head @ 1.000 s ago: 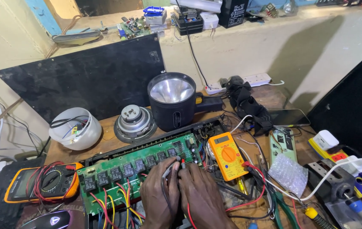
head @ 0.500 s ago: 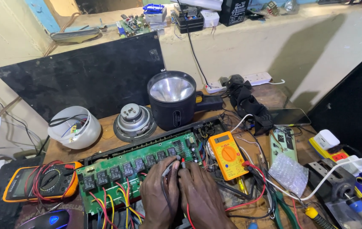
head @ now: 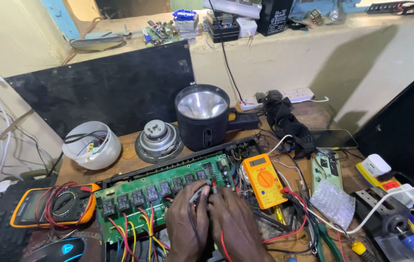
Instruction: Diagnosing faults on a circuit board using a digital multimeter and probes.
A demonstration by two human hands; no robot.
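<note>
Two probes (head: 206,189) (pinched) on circuit board (head: 139,194)

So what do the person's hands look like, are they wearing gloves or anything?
No gloves. Both the left hand and the right hand are bare, with no rings or watch showing. No sleeves reach the wrists in this view, so the lower arms look uncovered too. The fingernails are short. Nothing is marked or taped on either hand.
</note>
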